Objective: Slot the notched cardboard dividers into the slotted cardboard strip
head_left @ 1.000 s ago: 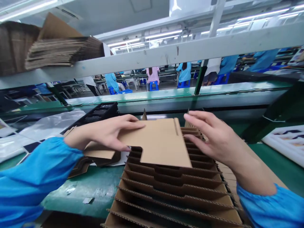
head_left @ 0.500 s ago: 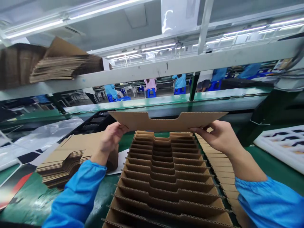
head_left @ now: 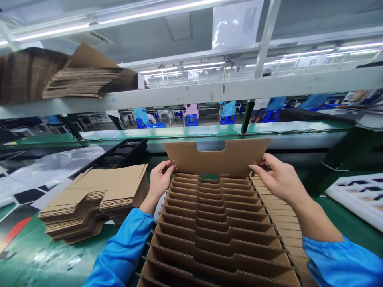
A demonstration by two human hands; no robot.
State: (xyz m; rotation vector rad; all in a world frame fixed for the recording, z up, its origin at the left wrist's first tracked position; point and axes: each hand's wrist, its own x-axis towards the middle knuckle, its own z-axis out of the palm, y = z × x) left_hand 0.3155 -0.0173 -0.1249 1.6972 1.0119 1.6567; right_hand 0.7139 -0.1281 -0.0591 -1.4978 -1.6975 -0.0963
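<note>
The left hand (head_left: pixel 160 181) and right hand (head_left: pixel 278 177) reach forward at nearly equal height, thumbs toward the camera, each pinching one end of a notched cardboard divider (head_left: pixel 211 161). The divider stands nearly upright at the far end of a cardboard partition grid (head_left: pixel 239 235), its notch facing up; whether its lower edge is seated cannot be told. The left forearm passes between the grid and a stack of notched cardboard sheets (head_left: pixel 98 183), leaving little room there; the right forearm angles in over slotted cardboard strips (head_left: pixel 277 207) lying just beside the grid. The divider's upper corners flare outward past the grid's far end, and open air lies above it, before the green-topped ledge (head_left: pixel 179 131). Green tabletop (head_left: pixel 38 259) shows in front of the stack, and more between the strips and a white foam tray (head_left: pixel 359 199) at right
</note>
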